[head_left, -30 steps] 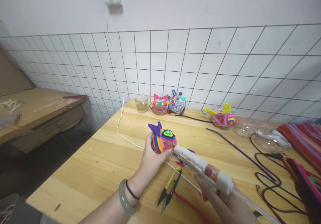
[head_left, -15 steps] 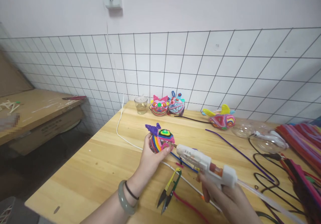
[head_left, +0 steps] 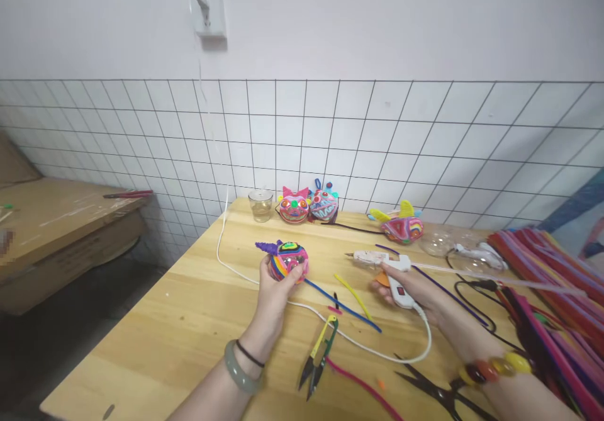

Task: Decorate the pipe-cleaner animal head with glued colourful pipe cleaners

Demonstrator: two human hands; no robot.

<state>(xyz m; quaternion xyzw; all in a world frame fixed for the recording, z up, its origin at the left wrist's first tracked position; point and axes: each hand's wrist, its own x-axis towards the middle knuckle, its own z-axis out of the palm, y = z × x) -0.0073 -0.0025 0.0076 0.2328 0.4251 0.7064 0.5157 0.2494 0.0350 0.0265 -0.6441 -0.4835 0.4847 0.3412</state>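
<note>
My left hand (head_left: 278, 287) grips a round ornament (head_left: 289, 261) wrapped in coloured pipe cleaners, with a purple horn at its left and a bare clear patch near my thumb. My right hand (head_left: 401, 286) is closed around the handle of a white hot glue gun (head_left: 380, 259); its nozzle points left, apart from the ornament. A long clear glue stick (head_left: 453, 270) sticks out of the gun's back. Below the ornament lie thread snips (head_left: 321, 355) with yellow and green handles, a blue pipe cleaner (head_left: 344, 308), a yellow one (head_left: 353, 295) and a dark pink one (head_left: 361, 383).
Finished ornaments (head_left: 295, 206) and a glass cup (head_left: 261, 206) stand along the tiled wall. Clear plastic balls (head_left: 436, 241) and bundled pipe cleaners (head_left: 533, 263) lie at the right. Black scissors (head_left: 438, 392) rest near my right forearm. The gun's white cord (head_left: 372, 353) crosses the table.
My right hand has drawn the glue gun back and to the right, away from the ornament. My left hand still holds the ornament. The view has shifted, showing the black scissors.
</note>
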